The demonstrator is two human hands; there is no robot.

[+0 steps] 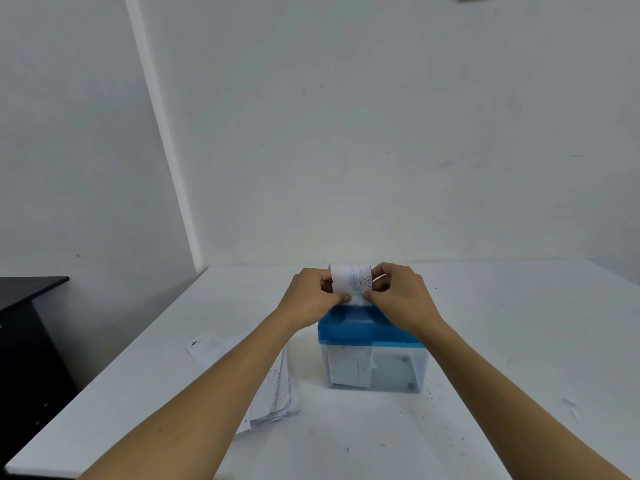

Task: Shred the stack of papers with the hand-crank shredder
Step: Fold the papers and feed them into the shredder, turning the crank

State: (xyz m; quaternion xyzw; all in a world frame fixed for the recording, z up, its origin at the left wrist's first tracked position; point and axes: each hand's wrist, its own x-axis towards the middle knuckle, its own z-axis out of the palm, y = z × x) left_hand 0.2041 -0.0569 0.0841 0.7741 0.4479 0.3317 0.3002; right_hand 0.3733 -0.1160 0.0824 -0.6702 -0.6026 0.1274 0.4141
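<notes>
The shredder (372,332) has a blue top and a clear bin and stands mid-table. Pale paper lies inside the bin. A folded sheet of paper (351,280) with a printed drawing stands upright over the blue top. My left hand (310,294) pinches its left edge and my right hand (401,294) pinches its right edge, thumbs meeting near the sheet's lower end. The crank is hidden behind my right hand. The stack of papers (273,386) lies flat to the left of the shredder, partly under my left forearm.
The white table (519,375) is speckled with small dark bits and ends at a white wall behind. A dark cabinet (24,323) stands off the table's left side.
</notes>
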